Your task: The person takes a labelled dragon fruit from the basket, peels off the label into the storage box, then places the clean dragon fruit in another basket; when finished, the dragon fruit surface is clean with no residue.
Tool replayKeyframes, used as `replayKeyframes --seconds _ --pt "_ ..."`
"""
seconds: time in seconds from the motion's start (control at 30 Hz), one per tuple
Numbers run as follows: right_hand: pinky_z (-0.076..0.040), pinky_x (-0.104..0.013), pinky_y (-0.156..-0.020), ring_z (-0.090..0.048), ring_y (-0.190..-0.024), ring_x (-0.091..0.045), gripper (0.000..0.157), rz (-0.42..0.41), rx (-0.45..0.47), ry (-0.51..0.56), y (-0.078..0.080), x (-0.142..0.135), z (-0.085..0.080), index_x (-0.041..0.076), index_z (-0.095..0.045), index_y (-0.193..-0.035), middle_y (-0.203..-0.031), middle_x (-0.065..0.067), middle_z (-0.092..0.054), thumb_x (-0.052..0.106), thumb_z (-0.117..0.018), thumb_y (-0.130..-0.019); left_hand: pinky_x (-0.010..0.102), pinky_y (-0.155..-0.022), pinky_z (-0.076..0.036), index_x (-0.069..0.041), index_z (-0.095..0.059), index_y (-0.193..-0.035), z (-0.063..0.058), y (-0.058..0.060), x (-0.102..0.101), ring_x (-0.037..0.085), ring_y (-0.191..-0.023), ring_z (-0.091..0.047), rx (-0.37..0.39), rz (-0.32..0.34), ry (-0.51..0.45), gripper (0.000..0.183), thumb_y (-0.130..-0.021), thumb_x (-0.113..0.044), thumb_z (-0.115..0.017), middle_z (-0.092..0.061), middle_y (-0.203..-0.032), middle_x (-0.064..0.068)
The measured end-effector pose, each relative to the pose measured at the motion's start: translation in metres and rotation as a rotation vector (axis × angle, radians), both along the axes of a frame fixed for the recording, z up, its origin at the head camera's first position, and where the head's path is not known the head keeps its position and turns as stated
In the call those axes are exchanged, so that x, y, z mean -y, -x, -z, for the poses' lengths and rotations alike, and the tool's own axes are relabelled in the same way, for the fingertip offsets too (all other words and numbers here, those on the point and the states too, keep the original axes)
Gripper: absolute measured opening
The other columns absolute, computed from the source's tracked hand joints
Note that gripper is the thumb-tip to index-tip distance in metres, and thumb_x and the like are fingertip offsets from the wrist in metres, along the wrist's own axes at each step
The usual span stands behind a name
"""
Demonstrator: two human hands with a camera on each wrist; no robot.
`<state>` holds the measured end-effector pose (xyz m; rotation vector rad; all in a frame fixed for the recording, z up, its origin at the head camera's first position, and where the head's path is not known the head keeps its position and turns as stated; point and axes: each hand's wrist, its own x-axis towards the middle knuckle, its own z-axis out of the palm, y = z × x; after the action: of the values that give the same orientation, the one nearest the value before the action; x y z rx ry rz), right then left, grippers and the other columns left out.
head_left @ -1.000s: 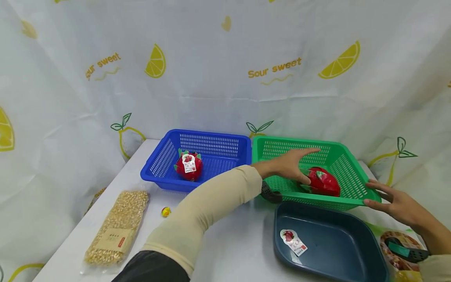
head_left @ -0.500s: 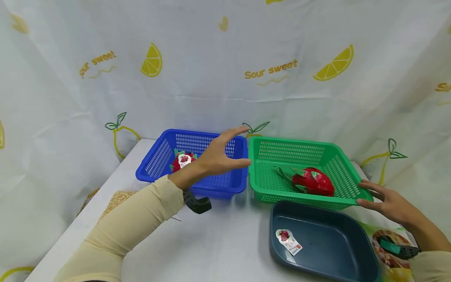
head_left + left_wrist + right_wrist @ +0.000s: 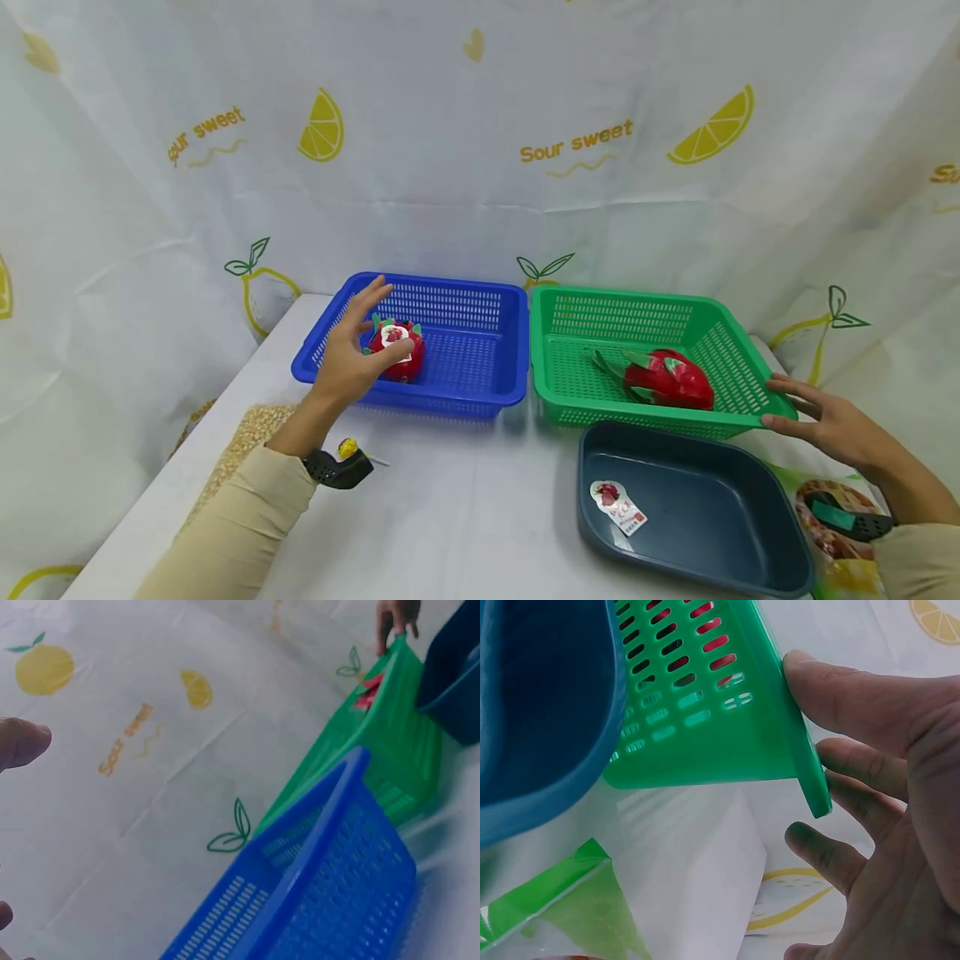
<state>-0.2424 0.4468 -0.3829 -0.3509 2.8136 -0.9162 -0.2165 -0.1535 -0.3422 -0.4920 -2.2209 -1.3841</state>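
My left hand [image 3: 348, 358] reaches over the left end of the blue basket [image 3: 480, 371], fingers and thumb spread apart. Between them in the head view shows a red dragon fruit [image 3: 414, 360] with green leaf tips and a white tag. At the right, my right hand [image 3: 843, 425] rests its fingertips on the rim corner of the green basket [image 3: 558, 367]. The right wrist view shows the thumb [image 3: 840, 694] and fingers against that rim's outer edge. A second dragon fruit [image 3: 675, 383] lies on its side inside the green basket.
A dark blue tub [image 3: 697, 525] holding a loose paper tag [image 3: 618, 508] stands before the green basket. Right of it lies a food packet [image 3: 847, 554]. A lollipop [image 3: 348, 448] and a bag of yellow kernels [image 3: 247, 433], partly behind my left arm, lie at the left.
My left hand has moved left, from the dragon fruit in the green basket to the one in the blue basket, carrying nothing. My right hand stays at the green rim.
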Motion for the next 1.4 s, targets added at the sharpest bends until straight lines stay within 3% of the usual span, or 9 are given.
replayKeyframes --seconds 0.33,0.5,0.73,1.07,1.2,1.4 --pt "-0.027 -0.077 -0.082 -0.017 -0.125 -0.066 0.068 -0.029 0.008 0.046 0.0 0.003 -0.006 -0.012 -0.02 -0.146 -0.151 -0.037 -0.005 0.024 -0.055 -0.1 0.063 -0.108 -0.013 -0.011 -0.047 -0.143 0.035 -0.008 0.047 0.024 -0.144 -0.012 0.068 -0.204 -0.03 0.065 -0.084 -0.019 -0.072 -0.028 -0.155 0.004" --pt "-0.026 -0.077 -0.082 -0.017 -0.125 -0.067 0.069 -0.026 0.003 0.05 0.0 0.006 -0.006 -0.012 -0.019 -0.147 -0.152 -0.036 -0.004 0.024 -0.055 -0.1 0.062 -0.109 -0.003 -0.009 -0.05 -0.141 0.049 -0.006 0.064 0.022 -0.145 -0.003 0.069 -0.303 0.0 0.062 -0.085 -0.023 -0.073 -0.027 -0.155 0.006" --pt "-0.025 -0.078 -0.083 -0.016 -0.125 -0.066 0.07 -0.012 0.0 0.064 0.002 0.009 -0.004 -0.011 -0.019 -0.147 -0.153 -0.034 -0.002 0.025 -0.056 -0.099 0.061 -0.11 -0.001 -0.005 -0.052 -0.138 0.067 0.002 0.087 0.023 -0.145 -0.003 0.126 -0.388 0.024 0.062 -0.085 -0.029 -0.073 -0.029 -0.155 0.005" --pt "-0.027 -0.076 -0.082 -0.014 -0.129 -0.062 0.071 0.002 -0.075 0.019 0.002 0.011 -0.012 -0.01 -0.022 -0.147 -0.15 -0.037 -0.01 0.025 -0.059 -0.097 0.06 -0.11 -0.008 -0.001 -0.047 -0.141 0.086 0.015 0.108 0.032 -0.144 -0.008 0.264 -0.406 0.082 0.071 -0.086 -0.038 -0.072 -0.028 -0.155 0.008" --pt "-0.026 -0.076 -0.079 -0.018 -0.127 -0.064 0.074 0.036 -0.125 -0.009 -0.002 0.022 -0.028 -0.007 -0.02 -0.149 -0.148 -0.039 -0.014 0.026 -0.061 -0.096 0.06 -0.11 -0.013 -0.001 -0.043 -0.144 0.091 0.013 0.11 0.032 -0.144 -0.01 0.315 -0.411 0.085 0.074 -0.087 -0.04 -0.071 -0.028 -0.155 0.008" --pt "-0.029 -0.077 -0.076 -0.026 -0.123 -0.062 0.073 0.018 -0.159 0.012 -0.01 0.046 -0.061 -0.001 -0.02 -0.152 -0.148 -0.037 -0.019 0.026 -0.061 -0.097 0.057 -0.108 -0.022 -0.004 -0.04 -0.147 0.094 0.011 0.106 0.032 -0.143 -0.017 0.36 -0.401 0.07 0.075 -0.088 -0.042 -0.069 -0.026 -0.156 0.005"
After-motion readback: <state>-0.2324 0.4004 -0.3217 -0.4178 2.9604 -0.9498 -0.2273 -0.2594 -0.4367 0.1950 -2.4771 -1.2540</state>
